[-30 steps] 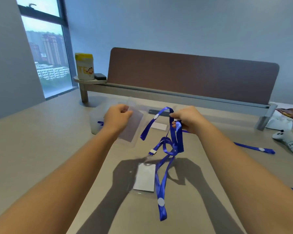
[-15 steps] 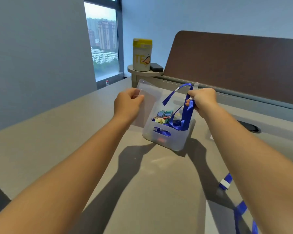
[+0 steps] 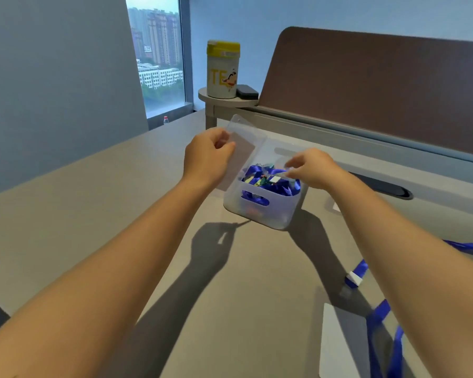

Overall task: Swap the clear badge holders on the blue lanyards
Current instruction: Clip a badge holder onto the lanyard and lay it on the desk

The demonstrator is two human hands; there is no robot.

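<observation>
Left grip [image 3: 208,156] pinching clear badge holder [image 3: 242,148], long axis tilted; right grip [image 3: 309,169] loosely curled, nearer lanyard [image 3: 268,181] in bin [image 3: 260,211] below.

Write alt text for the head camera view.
A person's left hand holds a clear plastic badge holder above a translucent plastic bin of blue lanyards, while the right hand reaches into it. Another blue lanyard lies on the grey desk.
</observation>
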